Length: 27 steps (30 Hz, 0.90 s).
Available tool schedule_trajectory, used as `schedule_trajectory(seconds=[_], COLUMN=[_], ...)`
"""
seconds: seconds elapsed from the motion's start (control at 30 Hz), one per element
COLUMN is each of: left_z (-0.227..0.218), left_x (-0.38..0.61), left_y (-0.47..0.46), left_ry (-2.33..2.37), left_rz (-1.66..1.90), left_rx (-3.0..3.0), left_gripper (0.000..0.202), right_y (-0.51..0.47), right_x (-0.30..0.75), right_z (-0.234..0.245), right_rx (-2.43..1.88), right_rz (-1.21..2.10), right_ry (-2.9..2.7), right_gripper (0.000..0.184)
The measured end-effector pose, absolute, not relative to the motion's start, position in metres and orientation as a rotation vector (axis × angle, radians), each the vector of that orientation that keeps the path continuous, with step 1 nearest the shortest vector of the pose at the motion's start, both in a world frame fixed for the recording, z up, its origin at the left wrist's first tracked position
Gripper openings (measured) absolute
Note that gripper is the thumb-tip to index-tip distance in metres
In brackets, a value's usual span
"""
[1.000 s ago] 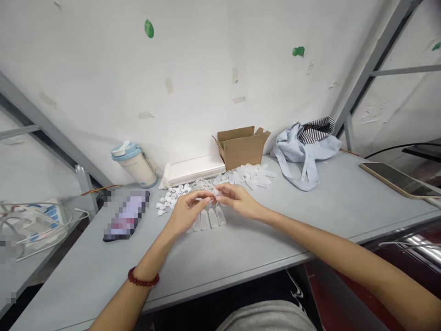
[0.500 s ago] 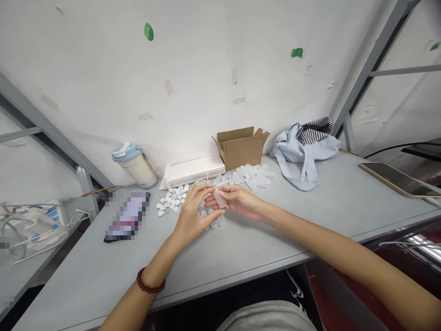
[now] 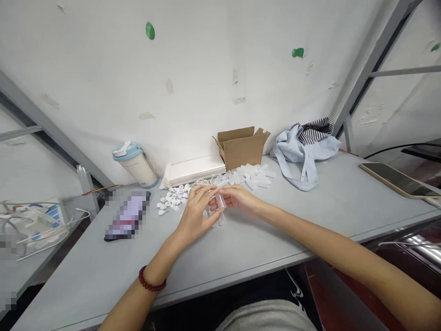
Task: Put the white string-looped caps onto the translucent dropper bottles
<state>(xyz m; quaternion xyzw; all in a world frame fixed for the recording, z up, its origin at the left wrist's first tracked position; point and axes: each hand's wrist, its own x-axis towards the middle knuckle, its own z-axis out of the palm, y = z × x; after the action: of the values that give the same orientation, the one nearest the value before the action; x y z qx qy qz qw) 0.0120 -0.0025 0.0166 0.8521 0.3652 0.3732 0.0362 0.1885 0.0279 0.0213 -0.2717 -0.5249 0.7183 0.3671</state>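
Between my two hands is a small translucent plastic bottle (image 3: 221, 201), slightly tilted above the table. My left hand (image 3: 197, 210) spans it, thumb at the lower end and fingers at the upper end. My right hand (image 3: 241, 198) pinches near the top from the other side; its fingertips are partly hidden behind the bottle. Several similar bottles (image 3: 221, 219) lie just under my hands, partly covered. Left of them is a scatter of small white nozzle caps (image 3: 174, 198). A heap of loose translucent bottles (image 3: 253, 175) lies beyond my right hand.
At the back stand a flat white stack (image 3: 193, 171) and an open cardboard box (image 3: 243, 149). A tumbler (image 3: 138, 168) and a blurred purple item (image 3: 128, 216) are on the left. A light-blue cloth bag (image 3: 303, 151) and a phone (image 3: 396, 179) are on the right.
The bottle has turned a little more upright between my fingers, and my left fingers have shifted slightly right over its top. The surrounding things stay where they were.
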Motion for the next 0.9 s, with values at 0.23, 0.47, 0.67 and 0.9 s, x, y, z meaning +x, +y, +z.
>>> schedule_trajectory(seconds=[0.23, 0.47, 0.67, 0.9], left_z=[0.01, 0.008, 0.007, 0.005], left_x=[0.013, 0.016, 0.017, 0.02], left_y=[-0.002, -0.006, -0.007, -0.007], left_ry=[1.074, 1.052, 1.081, 1.098], left_rz=[1.047, 0.825, 0.735, 0.657], left_rx=[2.745, 2.774, 2.786, 2.786], left_gripper=[0.043, 0.044, 0.043, 0.042], right_y=[0.037, 0.044, 0.048, 0.048], right_x=[0.19, 0.191, 0.194, 0.193], right_z=[0.015, 0.005, 0.001, -0.001], right_rx=[-0.94, -1.137, -1.216, -1.243], right_rz=[1.688, 1.164, 1.029, 1.005], right_ry=[-1.394, -1.632, -1.748, -1.832], right_gripper=[0.03, 0.017, 0.015, 0.014])
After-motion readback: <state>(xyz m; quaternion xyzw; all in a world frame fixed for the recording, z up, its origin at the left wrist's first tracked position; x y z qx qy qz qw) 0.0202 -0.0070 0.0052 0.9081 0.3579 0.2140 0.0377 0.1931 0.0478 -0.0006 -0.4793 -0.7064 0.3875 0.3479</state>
